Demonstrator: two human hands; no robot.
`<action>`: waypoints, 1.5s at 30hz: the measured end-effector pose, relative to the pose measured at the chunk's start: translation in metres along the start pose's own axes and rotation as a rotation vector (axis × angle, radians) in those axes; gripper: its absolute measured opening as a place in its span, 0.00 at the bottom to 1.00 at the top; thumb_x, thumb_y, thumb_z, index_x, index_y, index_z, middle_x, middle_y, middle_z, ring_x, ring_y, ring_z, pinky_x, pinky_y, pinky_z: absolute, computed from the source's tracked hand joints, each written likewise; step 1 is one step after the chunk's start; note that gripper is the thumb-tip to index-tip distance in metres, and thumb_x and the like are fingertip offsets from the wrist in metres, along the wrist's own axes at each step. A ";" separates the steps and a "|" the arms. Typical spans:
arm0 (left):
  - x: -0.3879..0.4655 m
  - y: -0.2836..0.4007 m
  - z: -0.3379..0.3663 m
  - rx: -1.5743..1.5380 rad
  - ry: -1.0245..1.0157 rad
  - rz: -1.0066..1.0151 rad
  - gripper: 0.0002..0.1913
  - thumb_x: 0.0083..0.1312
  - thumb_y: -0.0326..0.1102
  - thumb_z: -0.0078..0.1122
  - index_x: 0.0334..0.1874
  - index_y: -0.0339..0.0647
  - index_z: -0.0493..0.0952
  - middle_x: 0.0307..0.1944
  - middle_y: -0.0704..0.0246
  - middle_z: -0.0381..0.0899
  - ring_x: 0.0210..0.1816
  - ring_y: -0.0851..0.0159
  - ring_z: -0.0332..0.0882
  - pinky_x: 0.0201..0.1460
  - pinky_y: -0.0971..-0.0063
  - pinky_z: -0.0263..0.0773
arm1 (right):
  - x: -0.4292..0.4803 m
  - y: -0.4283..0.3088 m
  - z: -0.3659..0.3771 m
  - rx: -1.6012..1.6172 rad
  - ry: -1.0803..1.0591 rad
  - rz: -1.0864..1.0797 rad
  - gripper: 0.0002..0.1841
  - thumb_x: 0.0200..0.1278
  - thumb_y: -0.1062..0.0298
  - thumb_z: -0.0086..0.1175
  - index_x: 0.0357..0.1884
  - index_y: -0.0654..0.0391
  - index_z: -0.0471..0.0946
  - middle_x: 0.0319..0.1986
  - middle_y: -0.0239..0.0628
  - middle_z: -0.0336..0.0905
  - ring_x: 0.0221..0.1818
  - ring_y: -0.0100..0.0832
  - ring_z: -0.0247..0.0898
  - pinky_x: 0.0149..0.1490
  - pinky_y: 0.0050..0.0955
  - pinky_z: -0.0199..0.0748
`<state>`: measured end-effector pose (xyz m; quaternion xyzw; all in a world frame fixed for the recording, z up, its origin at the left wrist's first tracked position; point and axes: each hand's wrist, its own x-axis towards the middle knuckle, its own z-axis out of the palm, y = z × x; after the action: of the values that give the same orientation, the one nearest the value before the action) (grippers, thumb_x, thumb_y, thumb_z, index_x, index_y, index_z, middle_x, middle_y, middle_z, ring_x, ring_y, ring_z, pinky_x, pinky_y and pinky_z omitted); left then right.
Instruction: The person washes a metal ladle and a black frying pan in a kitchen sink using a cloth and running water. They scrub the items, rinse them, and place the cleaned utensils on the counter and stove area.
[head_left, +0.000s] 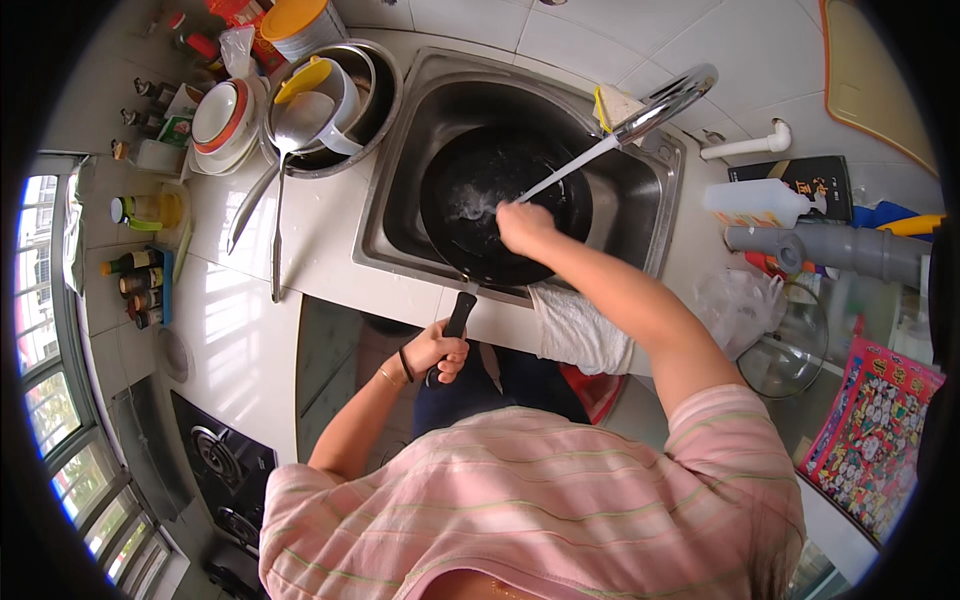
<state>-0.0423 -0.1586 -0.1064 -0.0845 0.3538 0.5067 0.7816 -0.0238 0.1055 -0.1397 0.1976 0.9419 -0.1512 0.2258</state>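
Note:
A black frying pan (465, 202) lies tilted in the stainless steel sink (405, 259), its handle reaching over the front edge. My left hand (442, 354) is closed around the black handle. Over the pan's interior is my right hand (525, 227), its fingers curled; whether it holds something beneath them cannot be seen. From the chrome faucet (660, 105) water runs down beside the right hand into the pan, where the water looks stirred up. A white cloth (585, 328) hangs over the counter edge below my right forearm.
Left of the sink stand metal bowls (394, 90) with a ladle (279, 225) and stacked plates (221, 124). A pump bottle (754, 202), a grey pipe (862, 247), a plastic bag (739, 307) and a glass lid (787, 375) are on the right. A gas stove (225, 472) is lower left.

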 end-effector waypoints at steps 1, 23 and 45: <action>-0.002 0.000 0.001 0.001 0.012 -0.013 0.08 0.60 0.21 0.48 0.32 0.41 0.61 0.17 0.72 0.60 0.12 0.76 0.58 0.11 0.79 0.57 | 0.009 0.014 0.001 -0.026 0.069 0.078 0.10 0.53 0.73 0.47 0.33 0.62 0.80 0.34 0.52 0.81 0.39 0.46 0.79 0.39 0.38 0.78; 0.007 -0.014 -0.033 0.155 -0.017 -0.039 0.13 0.63 0.24 0.52 0.23 0.45 0.61 0.11 0.76 0.57 0.09 0.77 0.53 0.09 0.81 0.48 | -0.021 0.030 -0.043 -0.045 0.150 0.201 0.12 0.63 0.70 0.41 0.36 0.59 0.79 0.36 0.46 0.81 0.38 0.47 0.80 0.39 0.42 0.78; -0.008 -0.010 0.019 0.030 0.145 0.127 0.09 0.61 0.21 0.51 0.30 0.42 0.61 0.15 0.72 0.60 0.11 0.76 0.56 0.11 0.80 0.54 | -0.102 0.087 -0.050 0.510 0.296 0.345 0.17 0.62 0.54 0.50 0.36 0.59 0.78 0.34 0.48 0.80 0.41 0.50 0.75 0.44 0.43 0.72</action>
<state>-0.0268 -0.1592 -0.0893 -0.0867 0.4218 0.5424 0.7214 0.0799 0.1697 -0.0646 0.4238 0.8490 -0.3111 0.0524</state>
